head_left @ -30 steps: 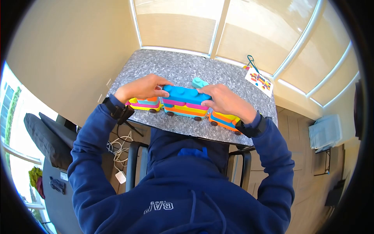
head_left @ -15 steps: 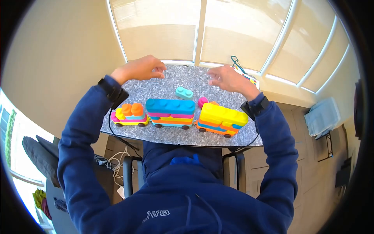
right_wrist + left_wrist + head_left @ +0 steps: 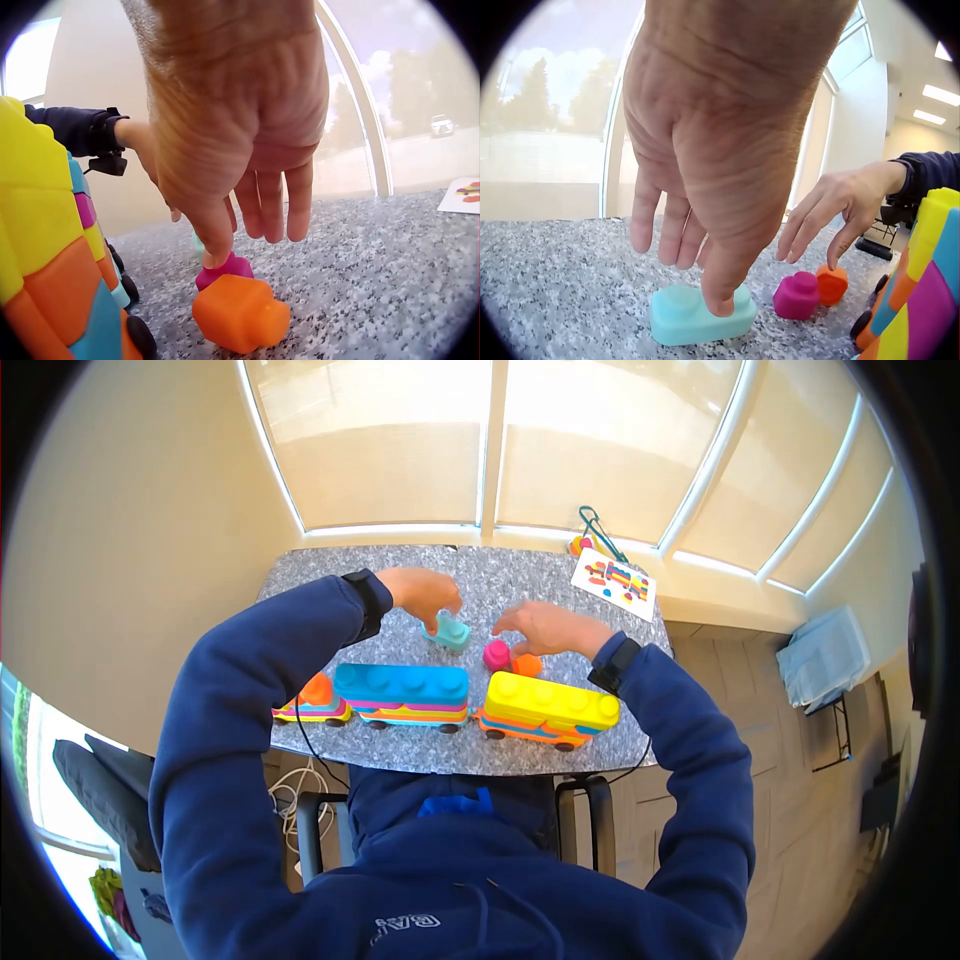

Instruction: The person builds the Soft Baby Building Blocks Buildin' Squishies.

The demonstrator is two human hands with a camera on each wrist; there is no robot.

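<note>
My left hand [image 3: 422, 593] hangs over a light teal building block [image 3: 694, 322] with two studs. Its thumb is at the near stud, while the loosely extended fingers are behind the block. Across from it, my right hand [image 3: 552, 628] hovers with relaxed fingers over a magenta block [image 3: 796, 296] and an orange block [image 3: 236, 311] lying on its side. Along the front stands a toy block train: a small engine [image 3: 318, 705] at left, partly behind my left sleeve, a blue-topped car [image 3: 400, 685] in the middle and a yellow-topped car [image 3: 555, 705] at right.
A printed picture card [image 3: 612, 585] lies at the back right of the speckled grey table [image 3: 330, 565], with a dark green looped item [image 3: 598, 530] beside it. Window panels rise behind the far edge. Black cables run down at the table's front.
Both hands let go of the blue block on top of the middle car, lifted away, then came down over the loose blocks behind the train. The head view has shifted too.
</note>
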